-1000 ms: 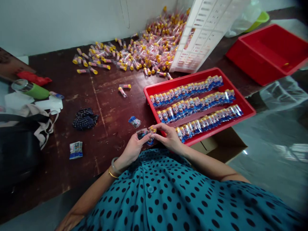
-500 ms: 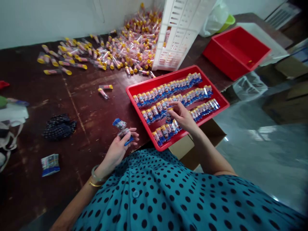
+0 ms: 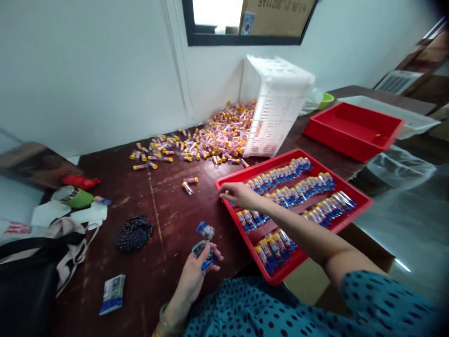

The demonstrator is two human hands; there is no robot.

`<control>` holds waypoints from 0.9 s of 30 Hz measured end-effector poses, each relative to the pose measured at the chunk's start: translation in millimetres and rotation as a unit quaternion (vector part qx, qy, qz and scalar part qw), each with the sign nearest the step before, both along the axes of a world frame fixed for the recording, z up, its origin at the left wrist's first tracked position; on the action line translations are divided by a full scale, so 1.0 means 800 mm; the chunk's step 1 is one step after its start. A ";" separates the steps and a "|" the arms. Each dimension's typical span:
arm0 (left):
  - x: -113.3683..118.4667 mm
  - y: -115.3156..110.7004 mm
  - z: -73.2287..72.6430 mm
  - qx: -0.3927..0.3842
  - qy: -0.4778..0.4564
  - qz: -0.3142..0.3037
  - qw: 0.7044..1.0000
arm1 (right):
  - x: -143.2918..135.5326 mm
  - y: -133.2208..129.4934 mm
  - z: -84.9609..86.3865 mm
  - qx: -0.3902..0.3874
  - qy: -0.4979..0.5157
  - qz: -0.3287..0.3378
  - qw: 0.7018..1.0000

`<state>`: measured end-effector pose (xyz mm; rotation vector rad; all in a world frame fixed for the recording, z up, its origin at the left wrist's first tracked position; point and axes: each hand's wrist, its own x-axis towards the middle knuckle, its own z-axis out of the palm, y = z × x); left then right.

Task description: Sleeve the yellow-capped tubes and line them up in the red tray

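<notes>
My left hand (image 3: 196, 269) is closed on small blue-and-clear plastic packets (image 3: 199, 248) above the dark table, near the tray's front left corner. Another such packet (image 3: 206, 230) shows just beyond my fingers. Over the left rim of a red tray (image 3: 242, 236) is my right hand (image 3: 240, 195), its fingers curled together; a small yellowish spot shows at the fingertips, too blurred to name. Rows of packed yellow-capped tubes in blue-printed bags (image 3: 275, 248) lie inside the tray. Two loose yellow-capped tubes (image 3: 188, 188) rest on the table left of my right hand.
A heap of yellow-capped tubes (image 3: 224, 135) lies against the wall beside a white slatted basket (image 3: 280, 112). An empty-looking red bin (image 3: 336, 140) stands right. On the left are a dark checked cloth (image 3: 135, 233), a flat stack of packets (image 3: 112, 294) and a bag (image 3: 28, 276).
My right hand has moved from among the rows in the tray to its left rim, leaving a packet behind. My left hand still holds its packets. The view has tilted up and left.
</notes>
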<state>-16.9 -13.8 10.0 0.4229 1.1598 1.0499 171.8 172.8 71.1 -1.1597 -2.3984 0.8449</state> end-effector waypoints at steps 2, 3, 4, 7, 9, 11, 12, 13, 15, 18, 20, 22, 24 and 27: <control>-0.006 0.001 0.000 0.021 0.033 0.025 0.999 | -0.083 0.038 -0.007 -0.010 -0.077 0.031 0.997; -0.010 0.001 0.001 0.027 0.047 0.040 0.998 | -0.121 0.052 -0.013 -0.010 -0.089 0.032 0.995; -0.013 0.000 0.002 0.032 0.055 0.053 0.997 | -0.154 0.062 -0.019 -0.011 -0.104 0.027 0.994; -0.027 -0.006 0.007 0.040 0.042 0.090 0.994 | -0.215 0.073 -0.036 -0.019 -0.134 0.008 0.991; -0.037 -0.011 0.008 0.045 0.018 0.113 0.992 | -0.224 0.070 -0.044 -0.029 -0.145 0.009 0.989; -0.048 -0.015 0.005 0.041 0.009 0.125 0.991 | -0.214 0.062 -0.051 -0.047 -0.144 0.033 0.988; -0.052 -0.017 0.003 0.034 0.012 0.126 0.991 | -0.204 0.056 -0.054 -0.060 -0.139 0.054 0.987; -0.054 -0.017 -0.001 0.028 0.017 0.126 0.991 | -0.192 0.048 -0.056 -0.075 -0.132 0.077 0.985; -0.054 -0.016 -0.008 0.019 0.023 0.143 0.989 | -0.161 0.025 -0.058 -0.105 -0.111 0.120 0.981; -0.036 -0.009 -0.013 0.033 0.011 0.187 0.982 | -0.108 -0.027 -0.055 -0.186 0.005 0.165 0.969; -0.017 -0.004 -0.011 0.055 -0.008 0.213 0.975 | -0.077 -0.064 -0.052 -0.241 0.105 0.152 0.953; 0.003 0.001 -0.005 0.077 -0.029 0.213 0.974 | -0.053 -0.091 -0.047 -0.260 0.164 0.107 0.946; 0.016 0.005 0.001 0.083 -0.046 0.159 0.983 | -0.036 -0.105 -0.039 -0.246 0.180 0.064 0.950; 0.023 0.006 0.006 0.064 -0.046 0.037 0.996 | -0.019 -0.107 -0.025 -0.215 0.160 0.056 0.962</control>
